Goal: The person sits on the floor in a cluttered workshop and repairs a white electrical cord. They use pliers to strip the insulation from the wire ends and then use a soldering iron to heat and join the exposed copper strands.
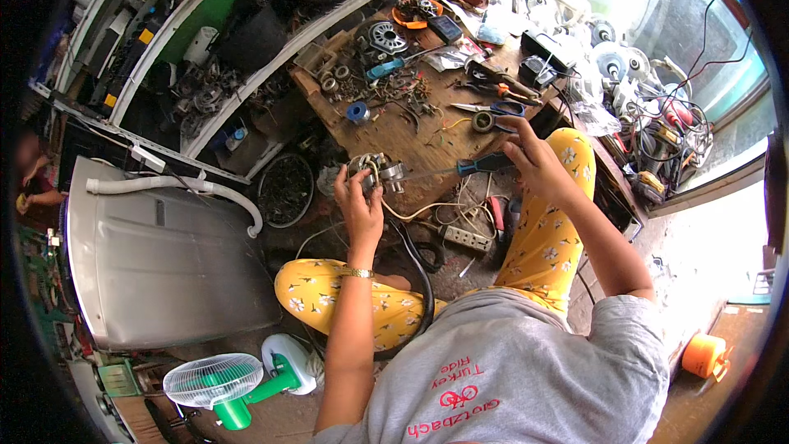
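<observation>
My left hand [359, 207] grips a small silver motor [394, 173] at the near edge of the wooden workbench [403, 144]. Pale wire runs from the motor's side. In my right hand [532, 158] is a screwdriver [477, 165] with a dark blue handle, its thin shaft pointing left at the motor. Whether the tip touches the motor cannot be made out. Beyond my right hand lie scissors [501, 108] with dark blue handles and a roll of tape [482, 121]. A blue spool [357, 112] stands on the bench past the motor.
Pliers [503, 82], a second blue screwdriver [386, 68] and loose screws crowd the bench's far part. Below it are a power strip [467, 238] with tangled cords and a round bin [286, 189]. A metal appliance casing [164, 255] and a green fan [215, 381] stand at left.
</observation>
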